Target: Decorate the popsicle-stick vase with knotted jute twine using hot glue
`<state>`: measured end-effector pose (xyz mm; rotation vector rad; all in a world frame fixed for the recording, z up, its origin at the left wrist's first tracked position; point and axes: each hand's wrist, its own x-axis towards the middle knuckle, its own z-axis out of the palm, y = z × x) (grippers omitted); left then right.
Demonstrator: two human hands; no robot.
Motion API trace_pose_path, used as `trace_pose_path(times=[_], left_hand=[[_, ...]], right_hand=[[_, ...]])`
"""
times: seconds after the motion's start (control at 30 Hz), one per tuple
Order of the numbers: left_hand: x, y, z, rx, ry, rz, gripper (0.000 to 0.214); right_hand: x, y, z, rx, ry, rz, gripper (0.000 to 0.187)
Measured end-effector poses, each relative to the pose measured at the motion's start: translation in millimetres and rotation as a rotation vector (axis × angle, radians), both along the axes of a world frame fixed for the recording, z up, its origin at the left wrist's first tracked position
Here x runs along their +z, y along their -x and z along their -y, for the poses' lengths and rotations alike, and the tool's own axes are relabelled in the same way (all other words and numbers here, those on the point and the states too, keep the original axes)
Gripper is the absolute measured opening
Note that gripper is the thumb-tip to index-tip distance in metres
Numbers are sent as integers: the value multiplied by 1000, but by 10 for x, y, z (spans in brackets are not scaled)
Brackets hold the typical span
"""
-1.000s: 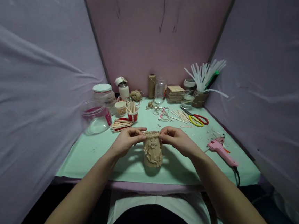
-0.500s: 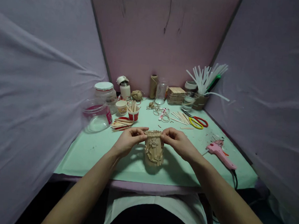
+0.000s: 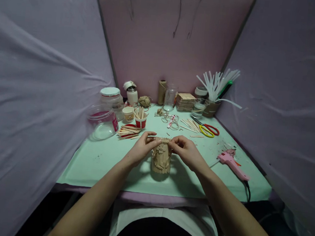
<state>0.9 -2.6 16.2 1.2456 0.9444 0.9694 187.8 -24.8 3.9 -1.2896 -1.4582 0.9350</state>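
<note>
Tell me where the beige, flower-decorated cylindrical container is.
The container is just below the middle of the head view, between the left hand and right hand at its rim, near the front edge of the pale-green table.

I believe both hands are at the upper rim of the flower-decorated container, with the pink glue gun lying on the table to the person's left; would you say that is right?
Not quite: the head view shows the pink glue gun lying on the table to the person's right. Both the left hand and right hand are at the upper rim of the flower-decorated container.
</note>
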Motion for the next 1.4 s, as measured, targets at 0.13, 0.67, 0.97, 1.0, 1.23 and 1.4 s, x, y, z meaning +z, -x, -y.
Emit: trace_pose_path(times=[0.13, 0.67, 0.97, 1.0, 1.23, 1.4], left_hand=[[5, -4, 0, 4, -31, -35, 62], [-44, 14, 63, -64, 18, 52, 67], [-87, 37, 44, -209, 53, 45, 73], [-86, 38, 40, -216, 49, 53, 72], [-92, 32, 45, -155, 3, 12, 68], [-90, 3, 71, -117, -25, 27, 67]], right_hand=[[97, 3, 97, 5, -37, 114, 25], [181, 5, 273, 9, -122, 190, 18], [151, -23, 294, 17, -118, 160, 17], [148, -26, 295, 18, -121, 160, 17], [144, -30, 295, 41, -131, 148, 18], [105, -31, 312, 42, -56, 6, 20]])
